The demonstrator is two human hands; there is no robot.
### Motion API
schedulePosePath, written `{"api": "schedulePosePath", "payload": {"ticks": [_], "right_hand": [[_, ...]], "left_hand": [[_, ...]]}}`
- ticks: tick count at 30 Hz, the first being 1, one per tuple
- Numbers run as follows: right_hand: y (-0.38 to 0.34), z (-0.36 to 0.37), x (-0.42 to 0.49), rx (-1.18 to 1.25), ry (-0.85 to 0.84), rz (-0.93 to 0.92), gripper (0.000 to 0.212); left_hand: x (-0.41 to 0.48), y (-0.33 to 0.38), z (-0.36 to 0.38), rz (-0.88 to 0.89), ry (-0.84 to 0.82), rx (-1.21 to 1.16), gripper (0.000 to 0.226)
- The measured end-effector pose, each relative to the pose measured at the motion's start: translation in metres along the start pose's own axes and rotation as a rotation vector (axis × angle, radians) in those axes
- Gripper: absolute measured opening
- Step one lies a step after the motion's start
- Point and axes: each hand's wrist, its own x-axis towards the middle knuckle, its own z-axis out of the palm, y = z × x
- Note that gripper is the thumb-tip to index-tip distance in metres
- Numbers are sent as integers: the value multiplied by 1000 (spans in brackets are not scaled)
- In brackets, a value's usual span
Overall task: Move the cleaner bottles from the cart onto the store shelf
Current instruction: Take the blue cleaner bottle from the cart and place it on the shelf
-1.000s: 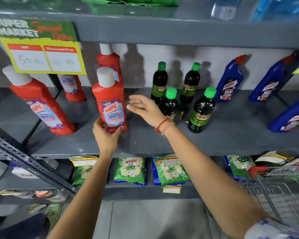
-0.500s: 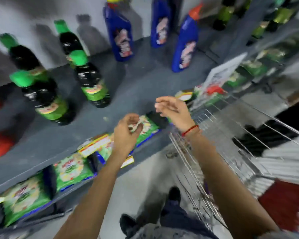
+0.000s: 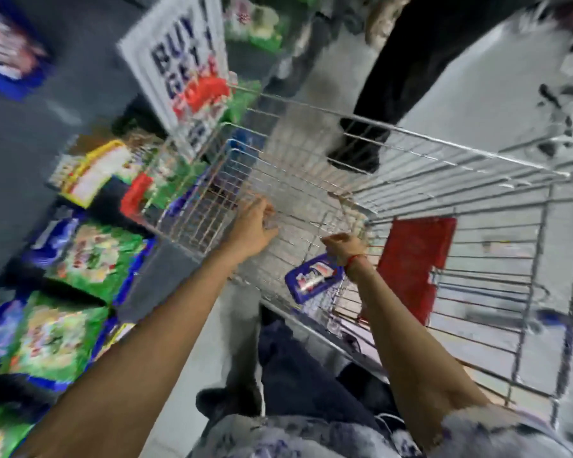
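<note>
Reaching into the cart for the next bottle

Both my hands are over the wire cart (image 3: 394,133), and both hold nothing. My left hand (image 3: 255,228) is open, with the fingers spread a little, above the cart's floor. My right hand (image 3: 343,247) is loosely curled, not gripping anything, just above the blue cleaner bottle (image 3: 313,279) that lies on its side in the near corner of the cart. A red thing (image 3: 414,262) sits just beside it; the picture is too blurry for me to tell what it is. I think the best way is to drop my right hand straight down, wrap it around the fat middle of the blue bottle, and lift it clear of the wires before I turn. The store shelf (image 3: 17,137) is on my left, so I should carry the bottle that way and stand it up there.
</note>
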Motion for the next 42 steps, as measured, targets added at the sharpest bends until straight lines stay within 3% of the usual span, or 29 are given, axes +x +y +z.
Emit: {"api": "schedulePosePath", "payload": {"ticks": [2, 4, 7, 11, 13, 18, 26, 31, 33, 37, 39, 42], "right_hand": [[49, 0, 26, 51, -40, 137, 30], [72, 5, 17, 167, -33, 302, 21], [107, 17, 20, 353, -2, 450, 18], [152, 46, 72, 641, 82, 517, 64], [123, 47, 57, 774, 165, 535, 54], [128, 49, 61, 755, 220, 555, 59], [120, 54, 62, 910, 183, 490, 56], [79, 47, 51, 823, 22, 258, 34], [51, 45, 46, 746, -44, 167, 36], [-18, 42, 31, 558, -112, -6, 36], [-53, 42, 19, 507, -130, -94, 26], [-107, 49, -8, 483, -209, -268, 28]], "left_hand": [[23, -5, 25, -98, -123, 83, 45], [42, -15, 48, -206, -210, 99, 48], [59, -36, 81, -255, -324, 199, 49], [66, -56, 121, -288, -496, 339, 54], [68, -65, 141, -310, -554, 326, 62], [68, -71, 180, -374, -679, 253, 66], [73, -77, 189, -450, -592, 232, 89], [78, -72, 154, -485, -617, 148, 99], [81, -69, 132, -473, -578, 72, 97], [70, -33, 70, -403, -439, -190, 67], [60, -20, 40, -328, -312, -263, 68], [40, -8, -9, -233, -115, -345, 68]]}}
